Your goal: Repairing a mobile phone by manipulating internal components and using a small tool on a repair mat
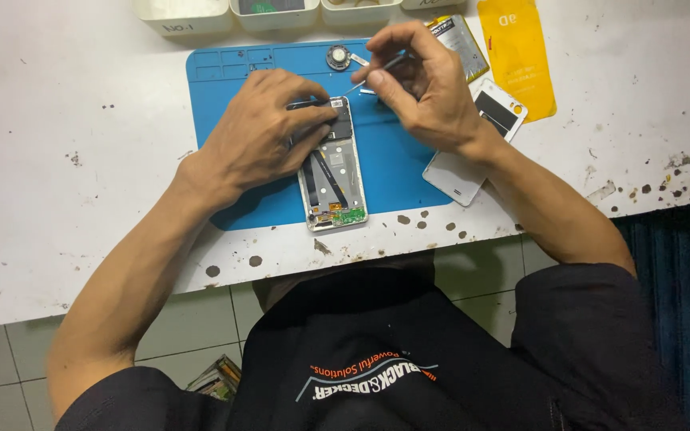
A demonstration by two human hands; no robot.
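— What does the left hand (261,132) have hold of?

— It lies over the upper half of an opened phone (333,172), fingers curled down across it and pressing it onto the blue mat (393,172). The phone lies face down with its back removed, so the inner boards and a green part at its lower end show. It sits near the middle of the mat, its lower end at the mat's near edge.

— And the right hand (429,88)?

— Closed in a pinch around a thin metal tool (377,72), thumb and fingers tight on it. The tool slants down to the left, with its tip at the top end of the phone, just beside the left fingertips.

— What lies about them?

— A small round part (339,57) rests on the mat just above the phone. A white back cover (473,156) lies under the right wrist, half on the mat's right edge and half on the white surface (57,160). Farther back are a flat battery (461,40) and a yellow sheet (517,56). White trays (185,16) stand in a row along the far edge. The surface is flecked with dark spots, thickest near its front edge.
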